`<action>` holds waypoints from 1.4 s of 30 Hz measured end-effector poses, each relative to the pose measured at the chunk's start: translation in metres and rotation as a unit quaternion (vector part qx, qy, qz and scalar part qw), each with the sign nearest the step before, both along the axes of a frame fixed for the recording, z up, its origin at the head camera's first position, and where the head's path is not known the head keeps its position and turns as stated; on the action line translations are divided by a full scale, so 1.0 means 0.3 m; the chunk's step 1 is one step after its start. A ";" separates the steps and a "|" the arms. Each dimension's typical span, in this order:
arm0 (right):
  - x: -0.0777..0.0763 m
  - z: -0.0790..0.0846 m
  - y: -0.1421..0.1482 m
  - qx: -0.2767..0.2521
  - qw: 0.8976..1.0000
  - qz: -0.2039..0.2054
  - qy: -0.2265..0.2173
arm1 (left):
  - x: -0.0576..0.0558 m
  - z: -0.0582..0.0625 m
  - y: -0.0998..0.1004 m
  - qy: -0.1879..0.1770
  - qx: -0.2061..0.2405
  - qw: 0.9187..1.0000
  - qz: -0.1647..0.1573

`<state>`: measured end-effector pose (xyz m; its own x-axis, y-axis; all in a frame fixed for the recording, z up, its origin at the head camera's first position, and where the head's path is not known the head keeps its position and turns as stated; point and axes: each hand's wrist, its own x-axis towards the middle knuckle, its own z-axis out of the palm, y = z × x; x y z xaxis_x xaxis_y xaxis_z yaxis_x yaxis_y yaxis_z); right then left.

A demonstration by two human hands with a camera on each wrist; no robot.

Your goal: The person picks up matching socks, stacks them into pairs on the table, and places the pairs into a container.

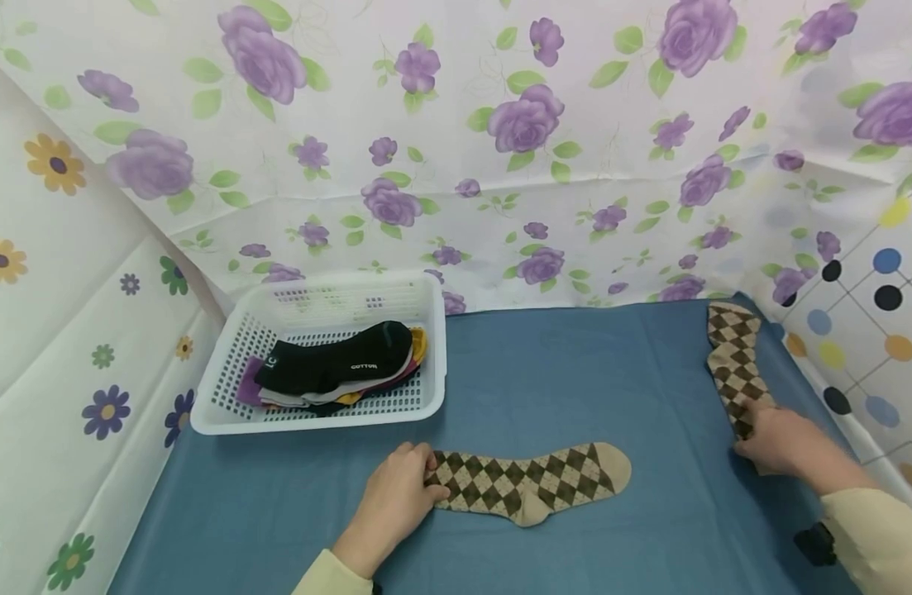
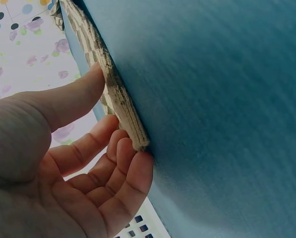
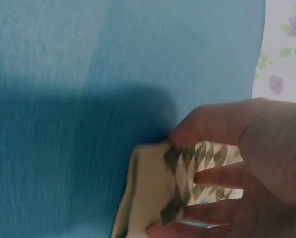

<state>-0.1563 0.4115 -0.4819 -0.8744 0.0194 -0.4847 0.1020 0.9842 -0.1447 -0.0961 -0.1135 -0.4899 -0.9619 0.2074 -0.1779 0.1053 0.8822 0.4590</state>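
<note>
A beige and brown argyle sock [image 1: 530,483] lies flat on the blue cloth, toe to the right. My left hand [image 1: 396,496] is at its cuff, the thumb on the near edge and curled fingers round the cuff's end; the left wrist view shows the layered cuff edge [image 2: 133,126] between thumb and fingers. Over at the right side, my right hand [image 1: 779,442] grips a matching argyle sock [image 1: 738,372] near its cuff. That sock stretches away toward the back corner, bent at the heel. In the right wrist view its beige cuff [image 3: 148,188] sticks out past the fingers.
A white plastic basket [image 1: 322,426] stands at the back left, holding a pile of socks with a black sock [image 1: 344,359] on top. Flowered sheets [image 1: 456,207] rise behind and at the left; a dotted sheet [image 1: 872,355] rises at the right.
</note>
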 end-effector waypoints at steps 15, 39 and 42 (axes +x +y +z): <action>0.046 0.053 -0.154 -0.172 0.976 0.032 0.128 | 0.004 0.014 0.005 -0.010 -0.009 1.000 -0.013; 0.142 0.363 -0.531 -0.512 0.837 0.085 0.177 | 0.007 0.203 0.066 0.131 0.037 0.988 -0.075; 0.152 0.385 -0.568 -0.526 0.823 0.110 0.187 | 0.018 0.253 0.094 0.185 0.067 0.976 -0.093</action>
